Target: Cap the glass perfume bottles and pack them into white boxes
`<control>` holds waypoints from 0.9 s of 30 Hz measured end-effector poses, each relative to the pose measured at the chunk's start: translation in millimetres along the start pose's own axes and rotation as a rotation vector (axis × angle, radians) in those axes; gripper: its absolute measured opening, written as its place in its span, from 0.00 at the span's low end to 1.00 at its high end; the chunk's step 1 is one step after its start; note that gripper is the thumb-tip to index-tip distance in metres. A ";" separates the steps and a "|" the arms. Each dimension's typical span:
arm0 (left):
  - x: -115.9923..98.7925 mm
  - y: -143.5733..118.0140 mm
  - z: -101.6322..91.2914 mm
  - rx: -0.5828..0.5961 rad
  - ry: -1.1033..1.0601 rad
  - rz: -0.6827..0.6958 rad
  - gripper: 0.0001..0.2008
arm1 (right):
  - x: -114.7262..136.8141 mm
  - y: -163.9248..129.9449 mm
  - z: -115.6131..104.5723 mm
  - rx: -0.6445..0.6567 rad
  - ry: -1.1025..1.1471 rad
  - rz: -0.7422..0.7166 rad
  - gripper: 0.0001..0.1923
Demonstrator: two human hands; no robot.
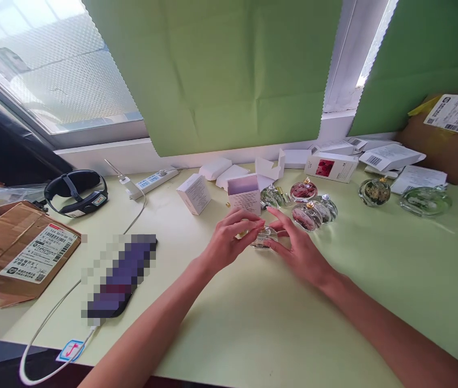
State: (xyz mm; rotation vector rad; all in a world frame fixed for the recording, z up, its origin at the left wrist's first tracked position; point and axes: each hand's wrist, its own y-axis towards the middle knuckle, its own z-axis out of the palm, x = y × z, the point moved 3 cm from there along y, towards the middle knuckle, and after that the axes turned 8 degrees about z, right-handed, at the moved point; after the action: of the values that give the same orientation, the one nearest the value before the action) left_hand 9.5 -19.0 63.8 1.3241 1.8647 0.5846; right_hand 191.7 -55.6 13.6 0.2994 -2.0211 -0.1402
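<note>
Pale green worktop (253, 323) under a window with green paper blinds. Left hand (229, 240) and right hand (297, 248) cupped a small round glass bottle (264, 236) mid-worktop, fingers curled loosely around it. Several like bottles (313, 207) already stood unboxed toward the far edge; an open white carton (244, 195) stood just behind.

**Pale Greens, White Card and Clear Glass**

The table (253, 323) was pale yellow-green, the hanging sheet (220, 75) a stronger leaf green. The small boxes (194, 193) were white, one open box (245, 195) lilac inside. A clear glass bottle (264, 237) lay between the hands. Two round bottles (303, 189) showed dark red within, gold-capped. The parcel (14, 253) was brown with a white label. The headband (75, 193) was black.
</note>
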 end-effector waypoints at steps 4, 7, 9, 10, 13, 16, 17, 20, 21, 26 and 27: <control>-5.8 0.4 3.3 -0.004 0.118 0.018 0.10 | 1.2 -0.1 -0.7 -0.008 -0.008 -0.002 0.34; -9.8 1.1 5.6 -0.002 0.216 0.009 0.08 | 2.7 -0.1 -0.8 -0.014 0.005 0.006 0.34; -10.9 1.3 6.4 -0.008 0.244 -0.009 0.07 | 3.7 -0.1 -0.8 -0.017 0.013 0.013 0.34; -11.2 1.3 6.8 -0.012 0.250 -0.018 0.07 | 4.1 -0.2 -0.9 -0.017 0.017 0.018 0.34; -12.6 1.5 7.7 -0.026 0.278 -0.030 0.06 | 4.9 -0.4 -1.0 -0.011 0.027 0.028 0.35; -16.1 1.9 9.3 -0.029 0.318 -0.031 0.05 | 4.4 -0.3 -1.1 -0.010 0.028 0.034 0.35; -17.6 1.9 10.2 -0.024 0.331 -0.033 0.05 | 4.1 -0.3 -1.0 -0.011 0.026 0.034 0.36; -21.2 1.4 12.8 -0.021 0.384 -0.062 0.05 | 3.5 -0.1 -0.6 -0.010 0.027 0.025 0.36; -21.8 1.1 13.4 -0.028 0.400 -0.075 0.05 | 3.4 -0.1 -0.6 -0.012 0.027 0.020 0.36; -19.5 0.3 13.6 -0.055 0.334 -0.069 0.05 | 3.4 -0.2 -0.6 -0.017 0.034 0.017 0.36; -18.7 0.3 13.1 -0.057 0.315 -0.059 0.06 | 3.2 -0.3 -0.4 -0.016 0.040 0.019 0.36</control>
State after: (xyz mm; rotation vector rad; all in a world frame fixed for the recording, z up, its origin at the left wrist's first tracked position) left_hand 23.3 -37.2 62.0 1.1877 2.1133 0.8482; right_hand 190.7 -56.7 16.4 0.2712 -1.9821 -0.1378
